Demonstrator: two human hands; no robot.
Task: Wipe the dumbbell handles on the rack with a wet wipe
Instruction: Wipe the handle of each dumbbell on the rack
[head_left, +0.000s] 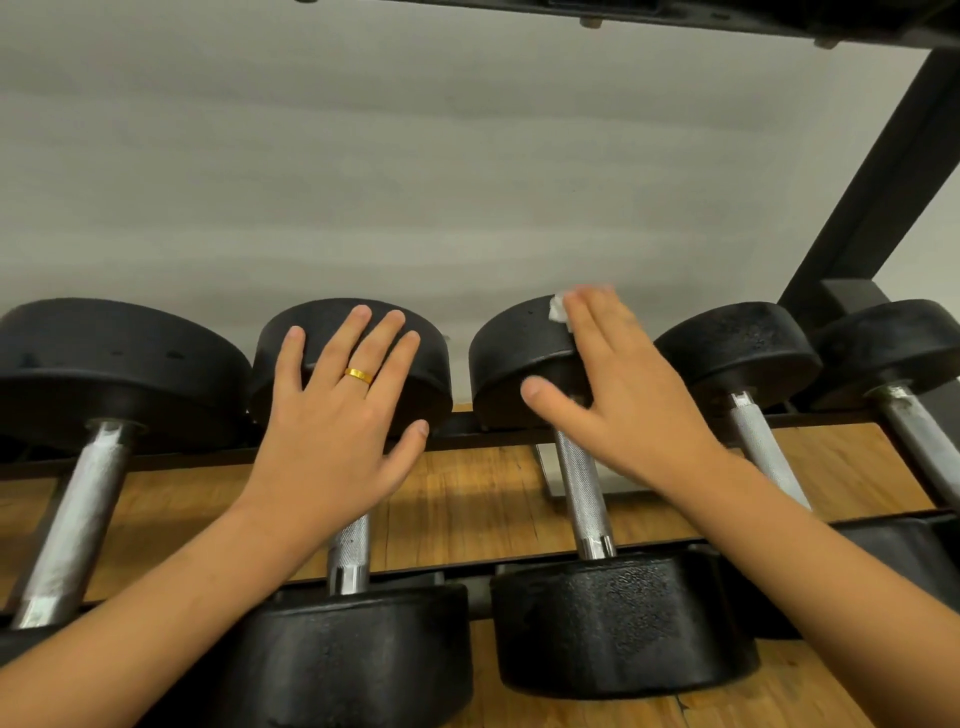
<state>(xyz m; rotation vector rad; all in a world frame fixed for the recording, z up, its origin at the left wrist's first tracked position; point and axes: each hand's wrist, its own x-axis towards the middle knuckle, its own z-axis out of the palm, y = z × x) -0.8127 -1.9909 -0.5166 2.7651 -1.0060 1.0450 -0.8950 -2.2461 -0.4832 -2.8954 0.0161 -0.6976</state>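
Note:
Several black dumbbells with knurled steel handles lie side by side on the rack. My left hand (343, 410), wearing a gold ring, rests flat with spread fingers on the far head of the second dumbbell (332, 338). My right hand (608, 379) lies flat with straight fingers over the far head of the third dumbbell (514, 358), pressing a white wet wipe (558, 310) against it. Only a small corner of the wipe shows past my fingertips. The third dumbbell's handle (584, 493) is bare below my palm.
The rack's black rails (467, 439) cross under the dumbbell heads over a wooden floor (457, 509). A black slanted upright (883, 171) stands at the right and an upper shelf (675, 13) runs overhead. A grey wall lies behind.

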